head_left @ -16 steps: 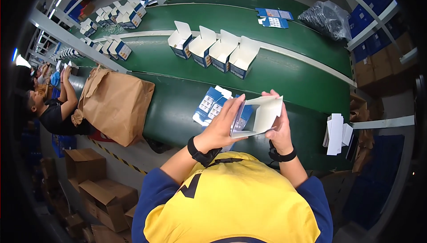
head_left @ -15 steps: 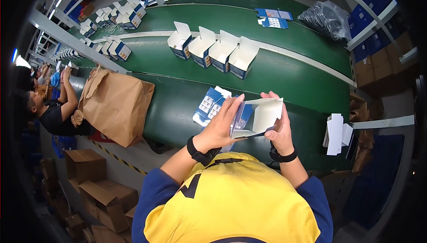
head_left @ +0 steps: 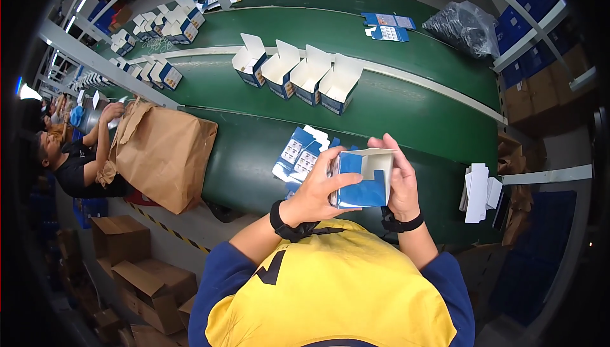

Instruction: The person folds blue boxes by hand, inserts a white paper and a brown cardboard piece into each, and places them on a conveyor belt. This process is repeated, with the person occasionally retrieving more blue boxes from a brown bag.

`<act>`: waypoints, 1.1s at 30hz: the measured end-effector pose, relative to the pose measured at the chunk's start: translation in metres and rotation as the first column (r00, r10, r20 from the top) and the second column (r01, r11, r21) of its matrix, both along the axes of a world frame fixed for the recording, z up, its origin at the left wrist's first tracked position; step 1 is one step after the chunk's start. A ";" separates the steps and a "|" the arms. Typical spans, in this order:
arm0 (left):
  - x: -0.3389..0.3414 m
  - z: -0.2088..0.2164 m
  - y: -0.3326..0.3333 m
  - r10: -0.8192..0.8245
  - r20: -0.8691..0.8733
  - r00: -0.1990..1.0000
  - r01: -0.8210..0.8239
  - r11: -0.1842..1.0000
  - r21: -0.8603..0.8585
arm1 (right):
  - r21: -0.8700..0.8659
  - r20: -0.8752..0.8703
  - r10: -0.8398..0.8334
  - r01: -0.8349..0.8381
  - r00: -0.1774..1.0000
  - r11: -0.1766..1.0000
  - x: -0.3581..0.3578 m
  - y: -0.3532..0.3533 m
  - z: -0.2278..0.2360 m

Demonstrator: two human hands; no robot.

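Note:
Between my two hands is a small blue and white carton (head_left: pixel 362 189), tilted, its white inside visible at the top. My left hand (head_left: pixel 318 188) grips the left side, the thumb lying across the blue face. On the right side my right hand (head_left: pixel 401 185) holds the carton with the fingers up along its edge and the palm turned in. Just left of and beyond my left hand, flat blue carton blanks (head_left: pixel 298 153) lie in a loose pile on the green table. A row of several open cartons (head_left: pixel 308 83) with raised white flaps stands farther off on the green belt.
A large brown paper sack (head_left: pixel 166 153) stands to the left, beside a co-worker (head_left: pixel 79 163). White card strips (head_left: pixel 476 193) lie at the table's right end. Far right are a grey plastic bag (head_left: pixel 462 28) and flat blanks (head_left: pixel 388 26). Cardboard boxes (head_left: pixel 155 290) sit on the floor.
The carton has turned in my hands so a blue face shows toward me. My left thumb has moved onto that face. The standing cartons have shifted slightly left.

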State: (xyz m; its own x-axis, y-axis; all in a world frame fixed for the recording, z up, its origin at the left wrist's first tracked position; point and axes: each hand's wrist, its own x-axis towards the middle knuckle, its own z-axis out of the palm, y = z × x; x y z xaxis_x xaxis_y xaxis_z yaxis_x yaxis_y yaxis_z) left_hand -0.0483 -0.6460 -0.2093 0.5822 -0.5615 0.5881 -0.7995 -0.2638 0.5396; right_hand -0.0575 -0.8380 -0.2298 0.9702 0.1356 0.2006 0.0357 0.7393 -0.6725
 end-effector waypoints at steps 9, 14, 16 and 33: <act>0.000 -0.005 -0.010 -0.010 -0.267 0.964 -0.033 0.987 -0.158 | -0.631 0.581 0.081 0.386 0.810 0.673 0.014 -0.019 -0.006; 0.010 -0.002 -0.002 -0.056 -0.030 0.998 0.054 0.997 -0.057 | -0.605 0.455 -0.011 0.318 0.891 0.730 0.007 -0.003 0.007; 0.011 0.002 -0.001 -0.069 -0.015 0.997 0.069 0.997 -0.034 | -0.571 0.318 -0.066 0.247 0.946 0.783 0.006 -0.001 0.009; 0.005 -0.007 -0.008 -0.064 -0.141 0.988 0.054 0.996 -0.072 | -0.736 0.284 0.108 0.145 0.953 0.661 0.013 -0.006 0.005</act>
State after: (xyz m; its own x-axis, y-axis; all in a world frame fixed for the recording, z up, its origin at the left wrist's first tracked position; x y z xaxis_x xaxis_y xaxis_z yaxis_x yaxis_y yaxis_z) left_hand -0.0434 -0.6535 -0.2160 0.6301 -0.5588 0.5391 -0.7259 -0.1774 0.6645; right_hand -0.0441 -0.8443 -0.2246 0.8902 0.3433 0.2994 0.3210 -0.0063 -0.9471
